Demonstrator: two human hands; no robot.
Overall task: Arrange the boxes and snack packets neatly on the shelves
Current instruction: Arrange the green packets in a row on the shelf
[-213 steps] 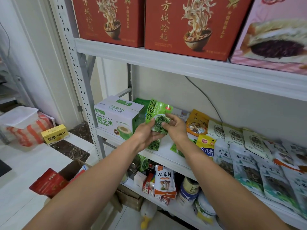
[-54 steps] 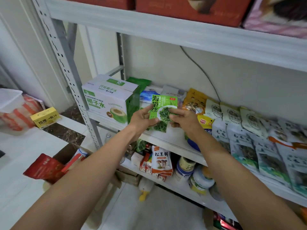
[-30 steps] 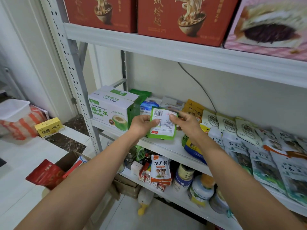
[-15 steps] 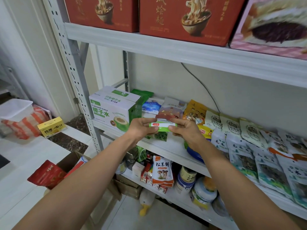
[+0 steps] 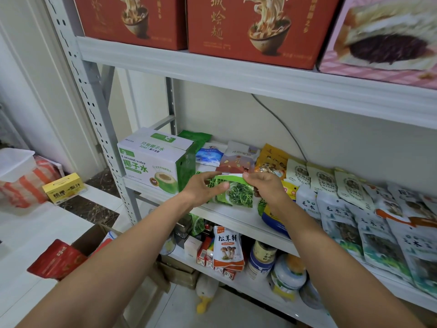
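- Where the middle shelf shows white just right of the coconut water box, a slot is left.
- Over that slot, close beside the box, the green seaweed packet is held. It was flipped within the last second: back label then, front face now.
- Its left edge is pinched by the left hand, its top right corner by the right hand. Set-down is judged next.

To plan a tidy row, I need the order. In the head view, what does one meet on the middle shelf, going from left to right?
coconut water box → left hand → green packet → right hand → white-and-teal packets
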